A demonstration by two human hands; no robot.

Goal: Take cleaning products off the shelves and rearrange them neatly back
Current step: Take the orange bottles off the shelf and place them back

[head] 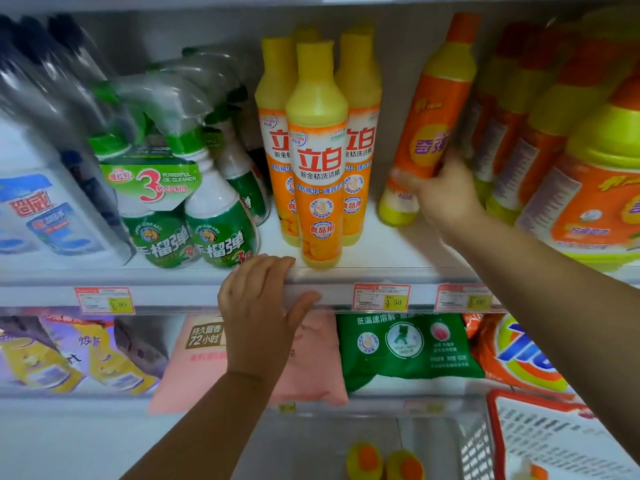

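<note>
My right hand (441, 190) grips a tall orange bottle with a yellow shoulder and orange cap (434, 112); the bottle is tilted, its base resting on the white shelf (374, 251). My left hand (259, 299) holds the shelf's front edge, fingers curled over the rail and thumb on the price strip. Left of the tilted bottle stand three yellow-capped orange dish-soap bottles (317, 157), upright in a tight group. More orange and yellow bottles (512, 126) line the right side behind my right hand.
Green spray bottles (207, 202) and white jugs (45, 188) fill the shelf's left. Price tags (381, 296) hang on the rail. Below lie pink (311, 362), green (408, 344) and orange (519, 355) detergent bags. A red basket (498, 441) is at the bottom right, with two small yellow bottles (384, 462) left of it.
</note>
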